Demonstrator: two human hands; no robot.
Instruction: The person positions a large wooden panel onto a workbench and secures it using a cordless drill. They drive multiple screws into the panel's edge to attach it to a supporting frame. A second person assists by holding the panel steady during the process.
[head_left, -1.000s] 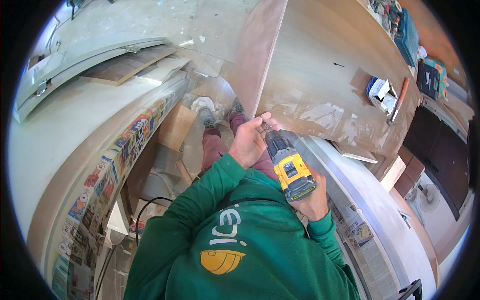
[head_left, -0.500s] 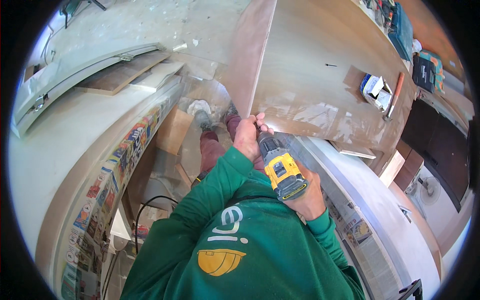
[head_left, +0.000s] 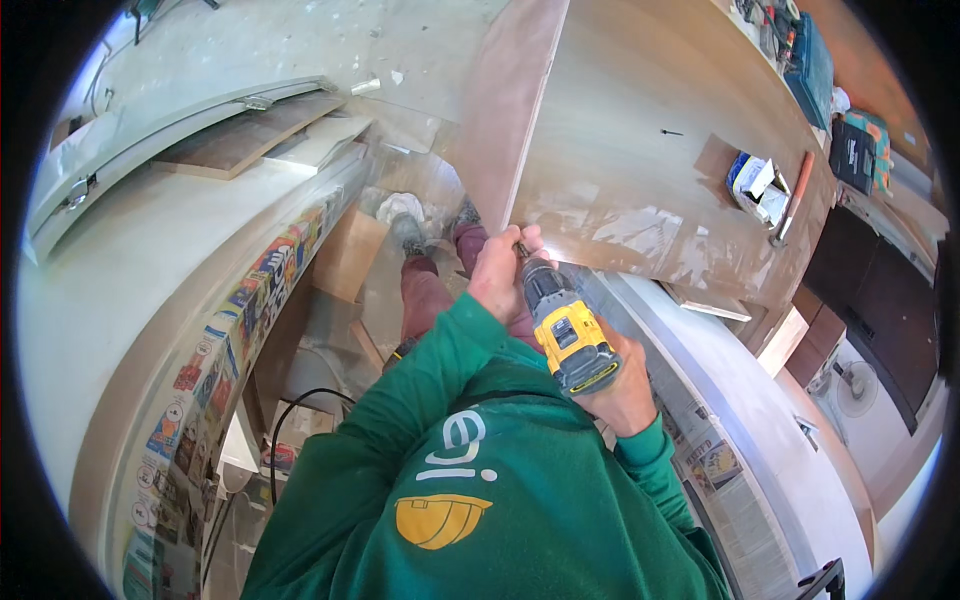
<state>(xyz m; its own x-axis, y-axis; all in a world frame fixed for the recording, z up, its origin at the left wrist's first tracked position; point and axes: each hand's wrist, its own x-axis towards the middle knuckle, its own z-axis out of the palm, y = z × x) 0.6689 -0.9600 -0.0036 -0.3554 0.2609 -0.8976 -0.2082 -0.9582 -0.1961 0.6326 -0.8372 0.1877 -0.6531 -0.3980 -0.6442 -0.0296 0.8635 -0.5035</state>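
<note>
My right hand [head_left: 625,390] grips a yellow and black cordless drill [head_left: 568,335], its chuck pointing up and away from me. At the tip of the drill, the fingers of my left hand [head_left: 497,275] are closed around something small that I cannot make out. The drill's tip is largely hidden by those fingers. Just beyond my left hand, a thin pinkish board [head_left: 508,110] stands upright, its lower near corner close to my fingers. To its right is a broad brown panel [head_left: 620,130], on which a single dark screw [head_left: 671,132] lies.
An opened small box [head_left: 757,187] and a hammer [head_left: 793,200] lie on the brown panel. Tool cases [head_left: 810,70] stand at the far right. On the left, a newspaper-covered edge [head_left: 235,320] borders a white surface carrying wooden boards [head_left: 250,135]. A black cable [head_left: 290,410] loops below.
The drill and both hands sit slightly farther right and lower in view. The surroundings have shifted a little right as well. My grip on the drill looks the same.
</note>
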